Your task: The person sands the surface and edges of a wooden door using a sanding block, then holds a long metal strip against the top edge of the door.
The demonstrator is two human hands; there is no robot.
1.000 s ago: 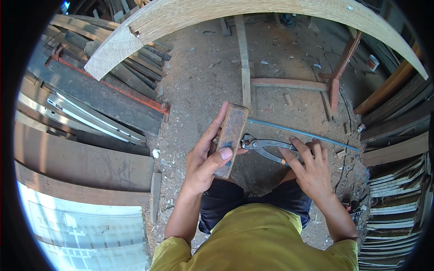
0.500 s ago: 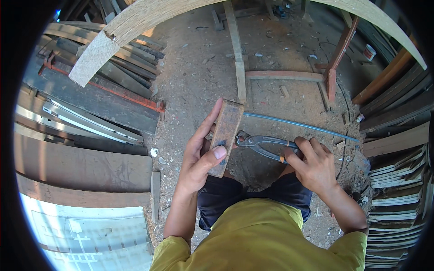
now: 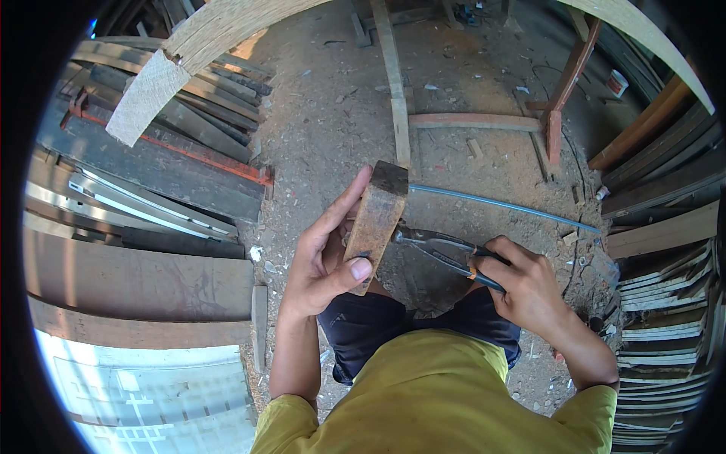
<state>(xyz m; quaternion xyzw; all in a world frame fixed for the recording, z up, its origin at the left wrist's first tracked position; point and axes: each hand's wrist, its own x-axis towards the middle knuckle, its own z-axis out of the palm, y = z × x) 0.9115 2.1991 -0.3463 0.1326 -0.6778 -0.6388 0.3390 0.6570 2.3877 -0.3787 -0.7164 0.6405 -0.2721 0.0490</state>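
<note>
The ground (image 3: pixel 325 98) is brown and dusty, with little scraps (image 3: pixel 474 148) all over it. Flat boards (image 3: pixel 140 291) lie on the left, and thin wood strips (image 3: pixel 656 345) are piled on the right. A pale piece of wood (image 3: pixel 227 30) curves across the top. The left hand (image 3: pixel 311 276) holds a long, rough brown block of wood (image 3: pixel 376 219) above the ground. The right hand (image 3: pixel 531 284) is wrapped around dark metal pincers (image 3: pixel 437 237) by the handles, and their head is right beside the block
</note>
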